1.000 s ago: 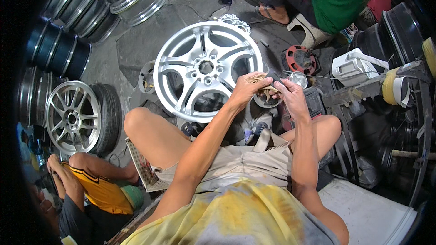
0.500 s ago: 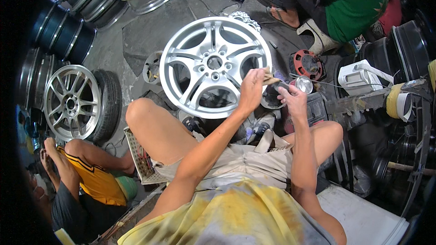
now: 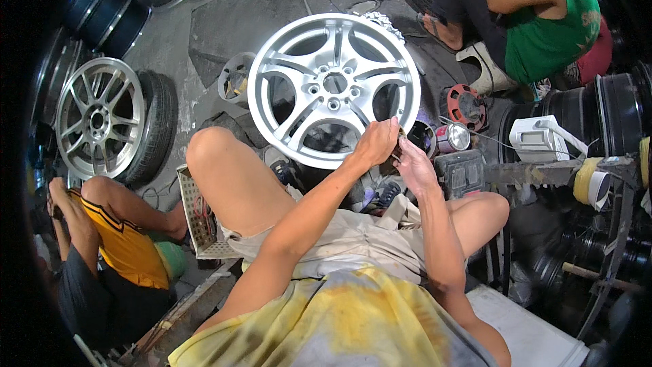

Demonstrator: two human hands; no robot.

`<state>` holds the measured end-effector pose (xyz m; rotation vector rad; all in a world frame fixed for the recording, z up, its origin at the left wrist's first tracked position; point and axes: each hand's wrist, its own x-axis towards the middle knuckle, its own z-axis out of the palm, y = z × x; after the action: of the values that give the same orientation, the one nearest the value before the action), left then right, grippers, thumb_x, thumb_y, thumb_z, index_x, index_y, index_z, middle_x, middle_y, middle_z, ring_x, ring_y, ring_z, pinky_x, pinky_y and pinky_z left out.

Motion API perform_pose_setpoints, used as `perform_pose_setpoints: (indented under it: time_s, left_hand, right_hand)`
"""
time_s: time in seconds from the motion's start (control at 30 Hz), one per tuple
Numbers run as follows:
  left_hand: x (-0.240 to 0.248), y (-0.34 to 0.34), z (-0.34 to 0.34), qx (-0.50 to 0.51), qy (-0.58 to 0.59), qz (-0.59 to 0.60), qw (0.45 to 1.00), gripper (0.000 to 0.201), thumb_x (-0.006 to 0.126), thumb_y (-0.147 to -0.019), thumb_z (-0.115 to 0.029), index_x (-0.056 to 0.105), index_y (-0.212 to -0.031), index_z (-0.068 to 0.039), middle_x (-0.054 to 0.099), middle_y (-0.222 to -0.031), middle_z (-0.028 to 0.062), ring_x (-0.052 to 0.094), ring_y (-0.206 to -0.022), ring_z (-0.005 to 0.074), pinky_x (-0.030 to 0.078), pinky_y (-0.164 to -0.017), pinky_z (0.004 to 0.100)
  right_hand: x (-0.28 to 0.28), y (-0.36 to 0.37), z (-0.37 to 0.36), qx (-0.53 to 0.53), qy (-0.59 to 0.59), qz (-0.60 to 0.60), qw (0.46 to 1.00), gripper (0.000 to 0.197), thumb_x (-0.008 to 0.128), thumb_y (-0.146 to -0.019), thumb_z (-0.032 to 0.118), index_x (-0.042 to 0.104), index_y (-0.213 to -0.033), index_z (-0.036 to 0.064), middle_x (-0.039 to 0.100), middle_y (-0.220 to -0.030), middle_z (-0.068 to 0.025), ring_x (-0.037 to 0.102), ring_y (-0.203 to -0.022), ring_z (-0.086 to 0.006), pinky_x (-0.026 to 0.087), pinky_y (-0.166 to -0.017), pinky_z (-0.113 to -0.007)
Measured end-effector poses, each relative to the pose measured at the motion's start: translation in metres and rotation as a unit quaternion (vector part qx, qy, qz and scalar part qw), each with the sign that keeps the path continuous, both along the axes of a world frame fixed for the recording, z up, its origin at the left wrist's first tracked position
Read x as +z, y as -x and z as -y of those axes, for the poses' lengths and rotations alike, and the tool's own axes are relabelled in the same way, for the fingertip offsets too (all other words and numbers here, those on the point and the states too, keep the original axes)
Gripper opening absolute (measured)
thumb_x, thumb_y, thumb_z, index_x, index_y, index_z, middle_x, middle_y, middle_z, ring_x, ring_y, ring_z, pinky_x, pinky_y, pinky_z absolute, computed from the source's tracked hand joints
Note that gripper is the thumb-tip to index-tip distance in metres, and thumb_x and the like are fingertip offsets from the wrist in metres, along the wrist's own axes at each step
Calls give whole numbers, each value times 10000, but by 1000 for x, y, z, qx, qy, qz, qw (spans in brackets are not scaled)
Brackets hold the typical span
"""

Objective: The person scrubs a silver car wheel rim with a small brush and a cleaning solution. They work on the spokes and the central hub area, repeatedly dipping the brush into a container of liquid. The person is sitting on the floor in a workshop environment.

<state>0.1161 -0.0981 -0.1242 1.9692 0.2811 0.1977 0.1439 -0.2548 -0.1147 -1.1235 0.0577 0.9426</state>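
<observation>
A silver alloy car wheel (image 3: 299,71) with several broad split spokes lies face up in front of my knees. My left hand (image 3: 377,143) is at its near right rim, with fingers closed and a small folded brown piece (image 3: 401,134) showing at the fingertips. It looks like sandpaper. Close against it, my right hand (image 3: 416,170) has its fingers drawn together and pointing up toward the left fingertips. Whatever sits between the right fingers is mostly hidden. Just beyond the hands stand a round dark-mouthed container (image 3: 424,137) and a metal can (image 3: 454,137).
A red ring-shaped part (image 3: 464,107) and a white plastic device (image 3: 540,139) are at right, near a metal frame. A cut-open tub (image 3: 234,87) stands left of the wheel. Another spoked wheel (image 3: 100,126) leans against a tire. One person sits at far right, another at lower left.
My hands have come together and lower, beside the rim. The brown piece, plainly seen before in my left hand, is now mostly covered. The view has shifted slightly.
</observation>
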Motion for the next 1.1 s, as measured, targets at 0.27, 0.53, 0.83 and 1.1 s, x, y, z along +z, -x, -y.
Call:
perform_pose_setpoints:
  time_s: [0.27,0.53,0.83,1.1]
  left_hand:
    - [-43,5,-11,123,280,10,952,668,275,-1073,-446,721,-899,20,581,-591,58,500,-534,161,425,-574,357]
    - [-38,-11,-13,159,250,4,955,642,310,-1066,-446,679,-807,12,553,-559,67,525,-534,207,440,-604,386]
    - [-44,-6,-27,156,219,-29,963,601,349,-1057,-412,669,-816,37,632,-706,239,633,-747,427,474,-737,488]
    - [-41,-8,-21,175,218,-16,960,607,355,-1054,-425,677,-803,24,621,-619,154,627,-635,322,476,-682,450]
  right_hand:
    - [26,-53,-12,14,229,278,933,197,582,-1035,207,692,-968,57,664,-955,-46,611,-819,-156,445,-706,-290]
    - [-27,-118,-67,205,461,817,280,277,631,-880,143,745,-1121,67,705,-1033,-60,612,-993,-271,452,-863,-381]
    - [-31,-109,-68,258,492,777,296,255,614,-887,164,762,-1075,76,714,-1216,-93,357,-1466,-359,250,-1162,-618]
    - [-28,-105,-69,290,536,742,278,311,583,-906,171,738,-1167,99,672,-1320,-58,293,-1499,-369,202,-1198,-608]
